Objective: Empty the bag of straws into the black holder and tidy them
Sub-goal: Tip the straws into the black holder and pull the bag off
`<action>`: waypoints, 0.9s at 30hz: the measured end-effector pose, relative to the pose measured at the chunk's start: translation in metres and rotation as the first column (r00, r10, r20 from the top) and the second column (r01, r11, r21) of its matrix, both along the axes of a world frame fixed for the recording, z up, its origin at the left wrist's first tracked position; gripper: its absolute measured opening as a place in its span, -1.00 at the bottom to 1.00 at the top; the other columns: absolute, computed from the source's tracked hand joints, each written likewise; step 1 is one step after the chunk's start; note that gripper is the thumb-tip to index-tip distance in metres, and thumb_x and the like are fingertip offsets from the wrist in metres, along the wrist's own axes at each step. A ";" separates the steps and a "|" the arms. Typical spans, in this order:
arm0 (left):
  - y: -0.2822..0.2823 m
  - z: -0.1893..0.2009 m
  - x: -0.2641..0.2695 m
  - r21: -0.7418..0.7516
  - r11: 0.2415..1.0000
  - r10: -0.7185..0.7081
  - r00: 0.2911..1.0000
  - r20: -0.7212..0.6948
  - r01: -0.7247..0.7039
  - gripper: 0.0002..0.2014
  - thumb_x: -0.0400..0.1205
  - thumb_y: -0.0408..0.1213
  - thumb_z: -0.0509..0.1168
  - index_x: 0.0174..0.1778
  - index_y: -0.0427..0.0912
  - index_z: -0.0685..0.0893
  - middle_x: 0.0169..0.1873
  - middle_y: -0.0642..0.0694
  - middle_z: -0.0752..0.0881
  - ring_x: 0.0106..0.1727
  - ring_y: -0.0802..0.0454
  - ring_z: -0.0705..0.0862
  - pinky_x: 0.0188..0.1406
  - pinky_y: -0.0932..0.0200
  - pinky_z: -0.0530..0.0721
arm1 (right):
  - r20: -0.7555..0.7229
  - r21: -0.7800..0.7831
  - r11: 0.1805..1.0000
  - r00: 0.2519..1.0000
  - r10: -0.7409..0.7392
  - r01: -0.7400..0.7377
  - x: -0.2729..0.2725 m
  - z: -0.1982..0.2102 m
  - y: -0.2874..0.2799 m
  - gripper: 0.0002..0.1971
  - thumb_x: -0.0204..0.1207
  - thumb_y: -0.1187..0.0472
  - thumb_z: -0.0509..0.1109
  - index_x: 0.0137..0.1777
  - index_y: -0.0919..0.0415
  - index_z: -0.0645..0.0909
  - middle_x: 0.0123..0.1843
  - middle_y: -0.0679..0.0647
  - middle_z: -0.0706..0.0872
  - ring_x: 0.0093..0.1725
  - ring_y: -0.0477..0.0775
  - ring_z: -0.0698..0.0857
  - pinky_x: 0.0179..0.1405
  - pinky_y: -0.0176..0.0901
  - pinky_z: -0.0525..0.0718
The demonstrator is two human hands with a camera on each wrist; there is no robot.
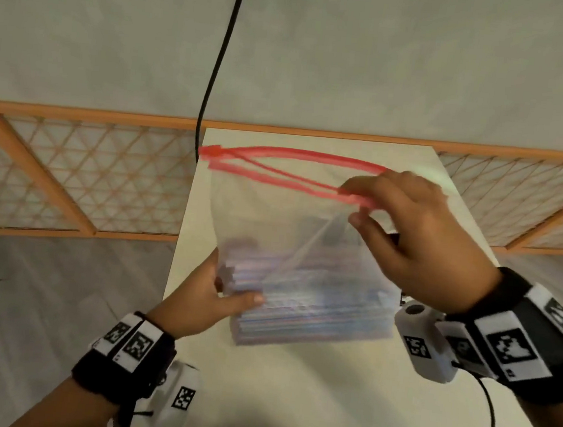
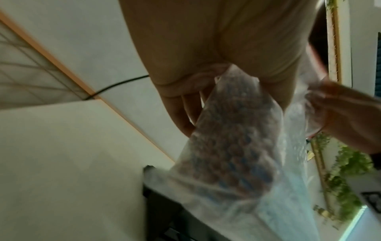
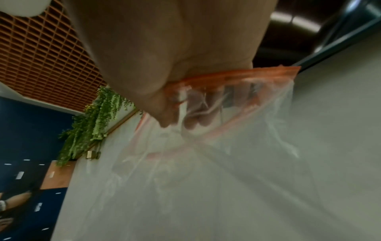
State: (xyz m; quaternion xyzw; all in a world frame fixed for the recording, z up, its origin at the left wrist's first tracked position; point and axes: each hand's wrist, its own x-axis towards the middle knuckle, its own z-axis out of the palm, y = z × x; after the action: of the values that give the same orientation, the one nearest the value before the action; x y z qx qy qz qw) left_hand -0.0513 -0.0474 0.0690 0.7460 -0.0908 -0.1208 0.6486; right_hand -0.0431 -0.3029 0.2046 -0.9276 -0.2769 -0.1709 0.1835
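A clear plastic bag (image 1: 291,235) with a red zip strip (image 1: 288,165) hangs above the white table (image 1: 308,388), its mouth standing open. A bundle of colourful straws (image 1: 312,312) lies across the bag's bottom. My left hand (image 1: 210,299) grips the bag's lower left corner around the straw ends (image 2: 230,146). My right hand (image 1: 405,232) pinches the red strip (image 3: 237,76) at the top right. A dark shape, perhaps the black holder (image 2: 163,205), shows below the bag in the left wrist view and faintly through the plastic in the head view.
A black cable (image 1: 219,59) hangs down behind the bag to the table's far edge. An orange-framed lattice panel (image 1: 71,172) lines the wall behind the table. Grey floor lies at the left. Green hanging plants (image 3: 92,122) show in the wrist views.
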 end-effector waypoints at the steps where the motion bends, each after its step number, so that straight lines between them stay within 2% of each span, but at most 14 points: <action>1: -0.008 0.006 0.001 -0.018 0.999 -0.038 0.999 0.003 0.038 -0.36 0.41 -0.23 0.55 0.37 0.02 0.44 0.20 0.18 0.71 0.27 0.18 0.66 0.14 0.31 0.64 | 0.011 0.001 1.000 1.000 -0.025 0.025 -0.001 0.001 -0.011 -0.67 0.54 0.09 0.26 0.30 0.08 0.52 0.03 0.04 0.65 0.05 0.15 0.61 0.16 0.08 0.50; 4: -0.034 0.015 0.003 -0.056 0.991 -0.124 0.992 -0.026 0.123 -0.42 0.48 -0.44 0.41 0.38 -0.01 0.40 0.18 0.18 0.71 0.27 0.17 0.66 0.12 0.27 0.66 | 0.033 0.012 0.997 0.997 -0.075 0.075 -0.006 0.000 -0.047 -0.45 0.50 -0.08 0.30 0.44 0.14 0.42 0.26 0.15 0.57 0.27 0.18 0.52 0.31 0.20 0.47; 6: -0.056 0.018 0.002 -0.065 0.985 -0.165 0.985 -0.050 0.162 -0.47 0.54 -0.43 0.35 0.39 -0.03 0.39 0.20 0.15 0.70 0.28 0.14 0.66 0.12 0.23 0.67 | 0.037 0.023 0.996 0.995 -0.088 0.088 -0.012 -0.005 -0.069 -0.35 0.46 -0.15 0.32 0.47 0.17 0.38 0.40 0.19 0.48 0.43 0.19 0.42 0.41 0.25 0.41; 8: -0.078 0.018 0.001 -0.053 0.985 -0.171 0.983 -0.072 0.167 -0.54 0.60 -0.40 0.29 0.36 0.07 0.40 0.18 0.24 0.70 0.24 0.18 0.68 0.12 0.25 0.68 | -0.010 0.015 0.996 0.996 -0.089 0.089 -0.020 -0.010 -0.093 -0.29 0.42 -0.22 0.33 0.50 0.12 0.35 0.51 0.16 0.38 0.54 0.16 0.32 0.49 0.24 0.36; 10: -0.098 0.014 -0.001 -0.048 0.991 -0.132 0.982 -0.133 0.127 -0.57 0.63 -0.38 0.25 0.32 0.18 0.41 0.10 0.31 0.74 0.16 0.20 0.72 0.10 0.23 0.70 | -0.119 -0.005 0.998 0.991 -0.066 0.066 -0.028 -0.016 -0.121 -0.25 0.39 -0.32 0.30 0.53 0.02 0.30 0.57 0.06 0.31 0.60 0.06 0.25 0.54 0.13 0.33; 11: -0.108 0.013 -0.002 -0.057 0.994 -0.103 0.980 -0.172 0.094 -0.60 0.64 -0.37 0.26 0.30 0.17 0.45 0.07 0.25 0.77 0.13 0.17 0.74 0.09 0.21 0.71 | -0.179 -0.014 0.999 0.983 -0.043 0.041 -0.032 -0.018 -0.136 -0.22 0.38 -0.36 0.28 0.54 -0.02 0.27 0.58 0.01 0.29 0.61 0.00 0.23 0.56 0.03 0.30; 16: -0.143 0.020 0.005 -0.122 0.981 0.095 0.928 -0.361 -0.148 -0.78 0.63 -0.35 0.26 0.17 -0.16 0.64 0.03 -0.10 0.78 -0.08 0.11 0.77 -0.15 0.29 0.68 | -0.432 -0.131 0.981 0.899 0.072 -0.142 -0.041 -0.034 -0.194 -0.02 0.20 -0.54 0.32 0.58 -0.25 0.04 0.63 -0.25 0.08 0.63 -0.28 -0.01 0.57 -0.26 0.15; 18: -0.146 0.024 0.006 -0.159 0.965 0.130 0.906 -0.402 -0.209 -0.84 0.66 -0.32 0.19 -0.05 -0.23 0.69 -0.26 -0.10 0.81 -0.34 0.13 0.77 -0.27 0.21 0.67 | -0.482 -0.160 0.963 0.868 0.118 -0.219 -0.038 -0.040 -0.206 0.06 0.13 -0.57 0.34 0.58 -0.32 -0.09 0.61 -0.35 -0.04 0.61 -0.37 -0.11 0.53 -0.47 -0.01; 20: -0.148 0.031 0.009 -0.222 0.932 0.168 0.884 -0.436 -0.287 -0.73 0.65 -0.27 0.22 -0.30 -0.15 0.76 -0.48 -0.04 0.80 -0.47 0.09 0.75 -0.32 0.14 0.69 | -0.491 -0.136 0.953 0.854 0.171 -0.269 -0.026 -0.044 -0.211 0.04 0.15 -0.52 0.37 0.56 -0.34 -0.11 0.58 -0.37 0.00 0.57 -0.43 -0.05 0.47 -0.63 -0.04; 21: -0.146 0.030 0.012 -0.266 0.930 0.128 0.899 -0.418 -0.256 -0.81 0.55 -0.23 0.37 -0.35 -0.13 0.82 -0.43 -0.05 0.82 -0.40 0.06 0.78 -0.33 0.16 0.73 | -0.472 -0.102 0.953 0.857 0.206 -0.286 -0.017 -0.046 -0.212 -0.02 0.21 -0.44 0.41 0.56 -0.32 -0.05 0.56 -0.32 0.10 0.54 -0.42 0.08 0.45 -0.63 0.05; 22: -0.146 0.034 0.012 -0.307 0.928 0.081 0.918 -0.387 -0.211 -0.87 0.33 -0.16 0.56 -0.31 -0.12 0.85 -0.29 -0.09 0.85 -0.29 0.03 0.81 -0.32 0.18 0.76 | -0.444 -0.056 0.955 0.864 0.239 -0.293 -0.006 -0.050 -0.213 -0.09 0.28 -0.32 0.45 0.56 -0.28 0.04 0.53 -0.26 0.23 0.48 -0.40 0.22 0.42 -0.62 0.16; 24: -0.146 0.039 0.015 -0.347 0.919 0.052 0.932 -0.359 -0.185 -0.46 -0.14 -0.05 0.74 -0.24 -0.07 0.87 -0.19 -0.10 0.85 -0.23 0.03 0.82 -0.39 0.21 0.76 | -0.421 0.054 0.963 0.868 0.262 -0.265 0.016 -0.053 -0.214 -0.25 0.36 -0.13 0.49 0.53 -0.21 0.24 0.38 -0.22 0.45 0.32 -0.38 0.42 0.30 -0.64 0.30; 25: -0.147 0.041 0.019 -0.321 0.922 0.090 0.927 -0.364 -0.216 -0.46 -0.13 -0.01 0.73 -0.23 -0.03 0.86 -0.24 -0.08 0.85 -0.29 0.06 0.82 -0.45 0.24 0.74 | -0.441 0.111 0.966 0.860 0.258 -0.233 0.026 -0.053 -0.215 -0.31 0.36 -0.07 0.51 0.49 -0.21 0.32 0.32 -0.23 0.53 0.26 -0.36 0.50 0.25 -0.64 0.35; 27: -0.154 0.057 0.028 -0.243 0.938 0.150 0.920 -0.362 -0.249 -0.72 0.39 0.01 0.48 -0.05 -0.02 0.78 -0.25 -0.12 0.83 -0.36 0.04 0.80 -0.53 0.29 0.71 | -0.497 0.235 0.957 0.826 0.267 -0.168 0.045 -0.050 -0.217 -0.38 0.34 0.03 0.57 0.38 -0.26 0.43 0.27 -0.24 0.62 0.21 -0.33 0.59 0.20 -0.60 0.43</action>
State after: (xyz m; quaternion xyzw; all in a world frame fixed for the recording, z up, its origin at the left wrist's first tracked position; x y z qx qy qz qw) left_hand -0.0235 -0.2013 0.1259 0.6185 0.0828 -0.1652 0.7637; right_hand 0.0024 -0.5197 0.1550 -0.8804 -0.3041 0.0856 0.3536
